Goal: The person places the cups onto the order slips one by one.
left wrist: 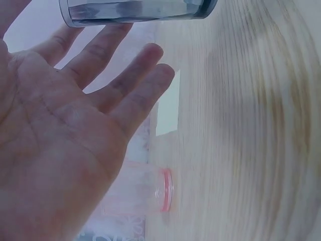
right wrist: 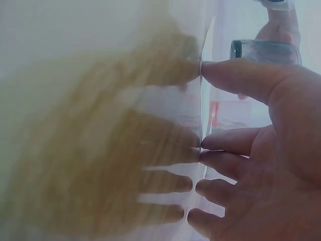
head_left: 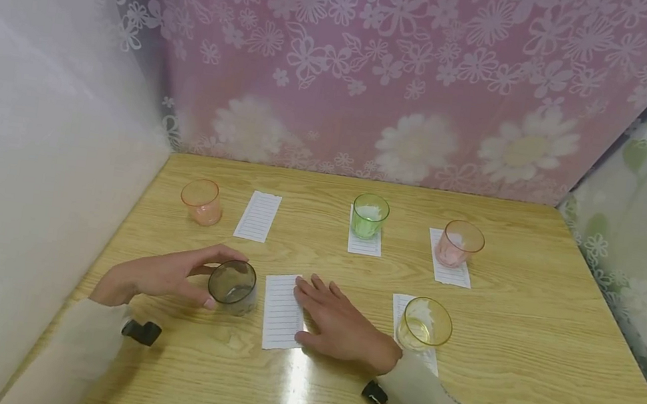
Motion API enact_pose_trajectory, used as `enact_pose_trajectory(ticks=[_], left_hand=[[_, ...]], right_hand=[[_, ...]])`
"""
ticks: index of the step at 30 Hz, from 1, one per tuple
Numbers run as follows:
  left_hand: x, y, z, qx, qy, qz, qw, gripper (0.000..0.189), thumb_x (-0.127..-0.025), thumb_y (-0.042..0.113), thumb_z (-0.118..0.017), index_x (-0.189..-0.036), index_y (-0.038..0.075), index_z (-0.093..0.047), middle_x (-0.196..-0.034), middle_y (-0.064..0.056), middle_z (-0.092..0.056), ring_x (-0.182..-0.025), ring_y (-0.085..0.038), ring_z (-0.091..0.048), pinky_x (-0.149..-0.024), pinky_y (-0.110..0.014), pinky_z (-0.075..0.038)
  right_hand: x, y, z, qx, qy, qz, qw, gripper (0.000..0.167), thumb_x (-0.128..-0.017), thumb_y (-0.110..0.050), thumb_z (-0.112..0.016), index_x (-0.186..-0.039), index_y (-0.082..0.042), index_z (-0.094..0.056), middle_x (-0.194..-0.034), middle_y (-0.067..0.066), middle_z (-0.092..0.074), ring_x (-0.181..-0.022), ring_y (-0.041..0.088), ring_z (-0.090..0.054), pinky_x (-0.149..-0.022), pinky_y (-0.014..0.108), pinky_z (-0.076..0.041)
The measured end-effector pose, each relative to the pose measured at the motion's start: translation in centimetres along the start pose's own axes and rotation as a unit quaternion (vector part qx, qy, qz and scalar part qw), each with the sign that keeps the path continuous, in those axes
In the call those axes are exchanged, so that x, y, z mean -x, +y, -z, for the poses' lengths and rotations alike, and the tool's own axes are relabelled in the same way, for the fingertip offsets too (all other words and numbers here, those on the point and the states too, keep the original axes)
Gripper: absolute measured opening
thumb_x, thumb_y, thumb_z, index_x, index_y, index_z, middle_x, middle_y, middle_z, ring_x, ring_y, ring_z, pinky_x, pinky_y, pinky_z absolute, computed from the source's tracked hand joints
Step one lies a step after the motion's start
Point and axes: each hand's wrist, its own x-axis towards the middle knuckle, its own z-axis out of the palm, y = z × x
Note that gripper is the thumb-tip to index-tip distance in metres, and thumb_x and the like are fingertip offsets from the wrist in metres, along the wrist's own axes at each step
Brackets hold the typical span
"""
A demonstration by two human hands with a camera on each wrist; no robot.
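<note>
My left hand (head_left: 166, 271) is around a grey see-through cup (head_left: 233, 287), thumb on the near side and index finger on the far side. The cup is upright, just left of a lined paper slip (head_left: 281, 311); whether its base touches the table I cannot tell. In the left wrist view only part of the grey cup (left wrist: 140, 11) shows at the top edge, and the other fingers (left wrist: 143, 95) stretch out below it. My right hand (head_left: 338, 325) lies with spread fingers on the slip's right edge, its fingertips (right wrist: 208, 143) touching down in the right wrist view.
An orange cup (head_left: 202, 202) stands at the back left beside a lined slip (head_left: 258, 216). A green cup (head_left: 369, 218), a pink cup (head_left: 459, 244) and a yellow cup (head_left: 423, 325) each stand on a slip. The yellow one is close to my right wrist.
</note>
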Motion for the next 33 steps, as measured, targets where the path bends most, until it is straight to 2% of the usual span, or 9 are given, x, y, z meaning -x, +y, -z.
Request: enact_pose_trajectory(ticks=[4, 7, 10, 20, 29, 33], left_hand=[[-0.9, 0.5, -0.1, -0.003, -0.002, 0.000, 1.0000, 0.079, -0.099, 0.018, -0.082, -0.166, 0.020, -0.040, -0.166, -0.003, -0.048, -0.156, -0.016, -0.042, -0.125, -0.072, -0.031], [-1.5, 0.8, -0.2, -0.005, -0.004, 0.005, 1.0000, 0.079, -0.098, 0.019, -0.082, -0.166, 0.020, -0.041, -0.167, -0.001, -0.047, -0.157, -0.028, -0.040, -0.125, -0.069, -0.031], [-2.2, 1.0, -0.3, -0.002, -0.010, 0.007, 0.9999, 0.080, -0.098, 0.020, -0.083, -0.165, 0.021, -0.042, -0.167, 0.000, -0.046, -0.158, -0.034, -0.039, -0.126, -0.069, -0.031], [-3.8, 1.1, -1.0, 0.006, -0.031, 0.013, 0.9994, 0.079, -0.097, 0.018, -0.083, -0.165, 0.025, -0.042, -0.167, 0.000, -0.047, -0.159, -0.033, -0.038, -0.128, -0.066, -0.029], [-4.7, 0.9, -1.6, 0.018, -0.048, 0.004, 0.9987, 0.081, -0.096, 0.016, -0.085, -0.164, 0.016, -0.043, -0.166, -0.002, -0.048, -0.159, -0.033, -0.038, -0.128, -0.069, -0.031], [-5.0, 0.8, -1.8, 0.024, -0.054, 0.002, 0.9983, 0.081, -0.095, 0.015, -0.087, -0.164, 0.017, -0.044, -0.166, -0.005, -0.048, -0.160, -0.036, -0.036, -0.129, -0.070, -0.029]], right_hand=[[-0.1, -0.3, -0.2, 0.011, 0.003, -0.006, 0.9999, 0.082, -0.105, -0.035, -0.074, -0.169, 0.000, -0.036, -0.180, 0.014, -0.027, -0.169, 0.040, -0.017, -0.136, 0.064, -0.016], [-0.2, -0.5, -0.3, 0.019, 0.006, -0.010, 0.9998, 0.084, -0.103, -0.038, -0.076, -0.168, -0.001, -0.038, -0.180, 0.013, -0.028, -0.169, 0.039, -0.018, -0.136, 0.063, -0.017], [-0.2, -0.7, -0.3, 0.028, 0.009, -0.012, 0.9995, 0.086, -0.102, -0.042, -0.078, -0.168, -0.001, -0.040, -0.180, 0.013, -0.029, -0.169, 0.039, -0.020, -0.135, 0.064, -0.018], [-0.6, -1.4, -0.7, 0.054, 0.025, -0.027, 0.9978, 0.090, -0.099, -0.052, -0.078, -0.167, -0.004, -0.043, -0.178, 0.010, -0.034, -0.168, 0.038, -0.024, -0.135, 0.062, -0.019], [-1.0, -1.9, -1.0, 0.072, 0.029, -0.039, 0.9962, 0.095, -0.098, -0.060, -0.076, -0.169, -0.008, -0.041, -0.179, 0.007, -0.034, -0.168, 0.036, -0.023, -0.135, 0.063, -0.019], [-1.0, -2.2, -1.0, 0.076, 0.030, -0.040, 0.9958, 0.096, -0.098, -0.062, -0.076, -0.169, -0.008, -0.041, -0.178, 0.008, -0.034, -0.168, 0.037, -0.024, -0.135, 0.063, -0.020]])
